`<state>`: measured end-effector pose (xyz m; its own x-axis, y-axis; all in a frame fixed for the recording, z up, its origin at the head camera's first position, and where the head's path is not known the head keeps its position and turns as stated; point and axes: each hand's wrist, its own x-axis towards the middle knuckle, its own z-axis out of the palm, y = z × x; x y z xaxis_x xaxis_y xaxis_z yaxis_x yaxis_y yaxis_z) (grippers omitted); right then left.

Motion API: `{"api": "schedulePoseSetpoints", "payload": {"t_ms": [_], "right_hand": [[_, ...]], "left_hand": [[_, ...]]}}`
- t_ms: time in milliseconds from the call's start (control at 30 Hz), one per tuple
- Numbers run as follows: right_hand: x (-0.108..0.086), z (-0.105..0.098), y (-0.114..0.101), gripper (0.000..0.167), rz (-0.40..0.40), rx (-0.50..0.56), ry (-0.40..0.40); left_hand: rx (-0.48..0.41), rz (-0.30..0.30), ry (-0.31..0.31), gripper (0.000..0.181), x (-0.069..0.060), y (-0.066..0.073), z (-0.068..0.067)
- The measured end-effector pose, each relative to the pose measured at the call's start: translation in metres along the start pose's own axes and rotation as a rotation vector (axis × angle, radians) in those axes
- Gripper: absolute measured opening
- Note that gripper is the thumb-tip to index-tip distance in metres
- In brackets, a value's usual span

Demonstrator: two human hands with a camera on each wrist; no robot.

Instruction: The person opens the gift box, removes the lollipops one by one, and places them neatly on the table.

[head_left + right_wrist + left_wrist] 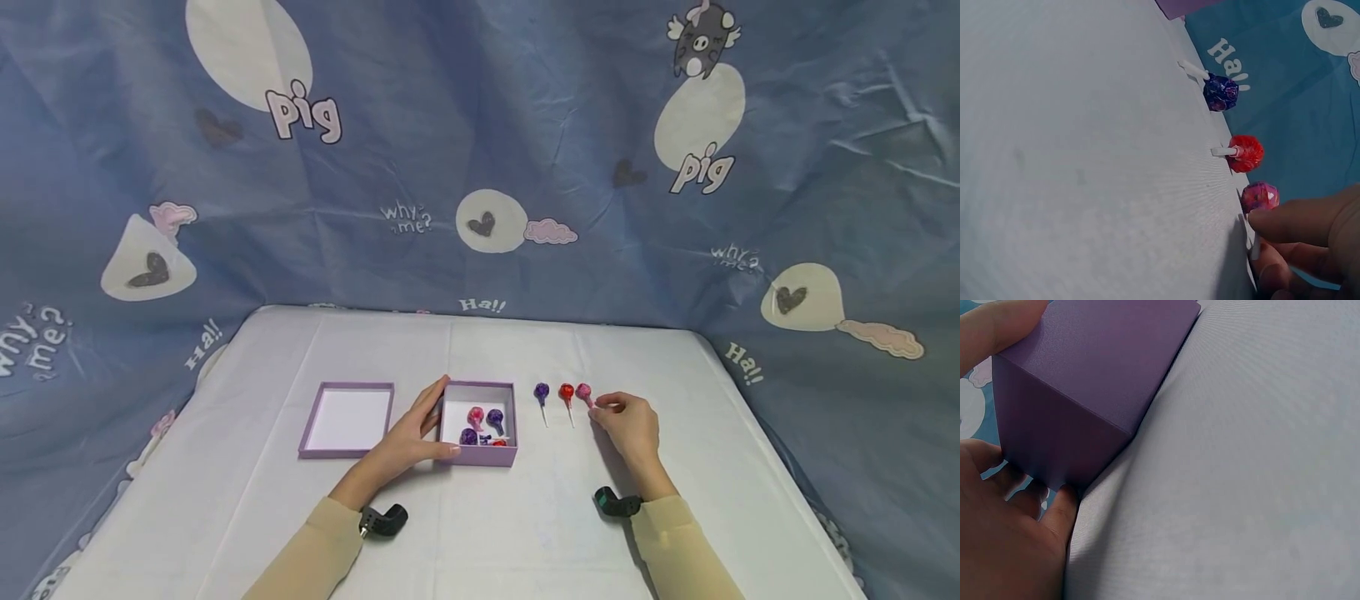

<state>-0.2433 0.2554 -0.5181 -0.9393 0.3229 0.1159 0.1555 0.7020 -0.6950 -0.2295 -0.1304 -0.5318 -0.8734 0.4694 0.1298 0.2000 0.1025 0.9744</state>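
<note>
"What's nearest on your end?"

"On my head feed, the left hand [408,440] grips the purple box [480,456], thumb at the front wall, fingers along the left side. I'd judge it light and stiff; I'd hold it by the walls without squeezing."

"And the right hand [630,427]?"

"Closed in a pinch on the pink lollipop [584,391], right of the box. My wrist feed puts thumb and fingers at the stick, just below the head. I can't tell whether the candy touches the white table [480,533]."

"Good hold?"

"I think so: the stick should be stiff, the wrapper slippery, the candy hard but liable to crack if dropped."

"Farther out?"

"A red lollipop [566,391] just beside it, then a dark purple lollipop [542,390]. Behind the table, a blue printed cloth [420,258]."
</note>
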Motion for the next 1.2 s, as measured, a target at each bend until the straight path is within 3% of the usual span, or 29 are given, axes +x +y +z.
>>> {"api": "schedulePoseSetpoints", "payload": {"t_ms": [467,933,1200], "right_hand": [[0.0015,-0.0041,-0.003,0.019,-0.016,0.048,-0.026],[0.0018,0.0011,-0.0007,0.015,-0.017,-0.06,-0.013],[0.0002,0.0016,-0.0005,0.016,-0.015,-0.059,0.009]], "left_hand": [[0.005,0.017,-0.005,0.108,0.0017,-0.0023,-0.0018],[0.028,0.01,0.005,0.11,0.0004,-0.0015,-0.0007],[0.024,0.006,0.001,0.11,-0.0002,-0.0002,-0.0008]]}}
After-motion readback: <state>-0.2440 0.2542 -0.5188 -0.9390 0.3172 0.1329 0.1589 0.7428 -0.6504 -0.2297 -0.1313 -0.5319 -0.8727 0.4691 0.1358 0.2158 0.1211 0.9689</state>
